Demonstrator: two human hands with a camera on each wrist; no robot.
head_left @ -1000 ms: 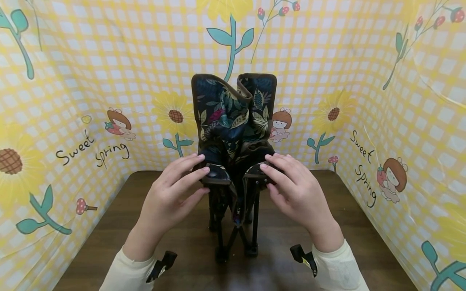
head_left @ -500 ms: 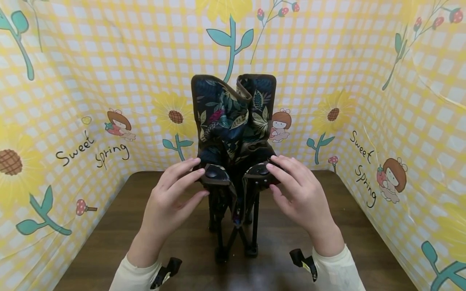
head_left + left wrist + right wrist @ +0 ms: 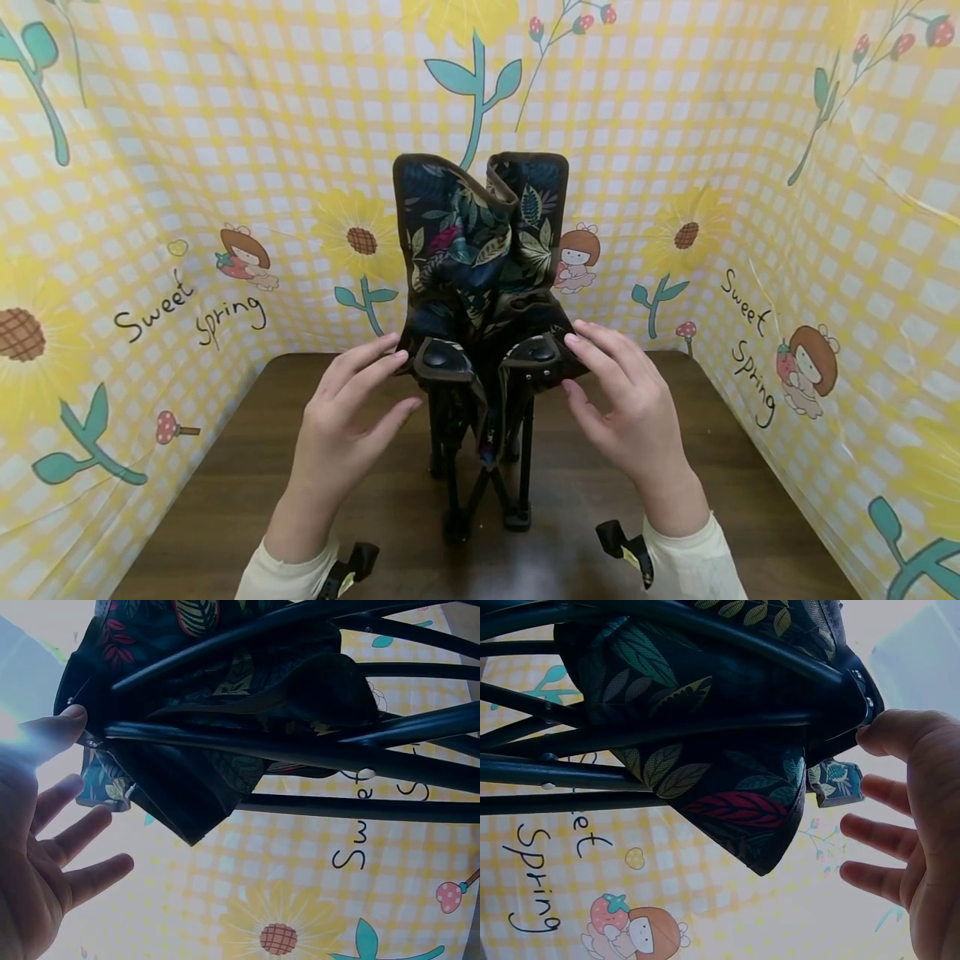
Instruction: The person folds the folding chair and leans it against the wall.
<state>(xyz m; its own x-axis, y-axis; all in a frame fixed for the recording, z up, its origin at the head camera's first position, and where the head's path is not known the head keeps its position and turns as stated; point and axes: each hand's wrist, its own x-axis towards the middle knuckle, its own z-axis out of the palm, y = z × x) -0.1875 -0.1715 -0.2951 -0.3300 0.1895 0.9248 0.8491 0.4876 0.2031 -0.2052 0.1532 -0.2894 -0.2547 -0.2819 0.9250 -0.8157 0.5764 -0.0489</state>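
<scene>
A small folded camp chair (image 3: 480, 250) with dark leaf-print fabric and black legs stands upright in the middle of the brown table (image 3: 225, 492). My left hand (image 3: 405, 382) hovers at its front-left corner with fingers straight and spread, holding nothing. My right hand (image 3: 570, 364) mirrors it at the front-right corner, fingers also straight. Seen from the left wrist, the chair's fabric (image 3: 187, 780) and black rods (image 3: 300, 750) fill the frame, and the left hand's (image 3: 52, 825) thumb tip sits at the corner rivet. From the right wrist, the right hand's (image 3: 900, 817) thumb meets the chair's (image 3: 720, 750) corner.
A yellow checked backdrop (image 3: 150, 167) with sunflowers and "Sweet Spring" lettering walls the table on the left, back and right. Black camera clips (image 3: 626, 542) show at both cream sleeves near the table's front edge.
Both hands have slid outward and slightly back off the chair's front corners; the fingers that lay over the corners now hover beside them. The chair has not moved.
</scene>
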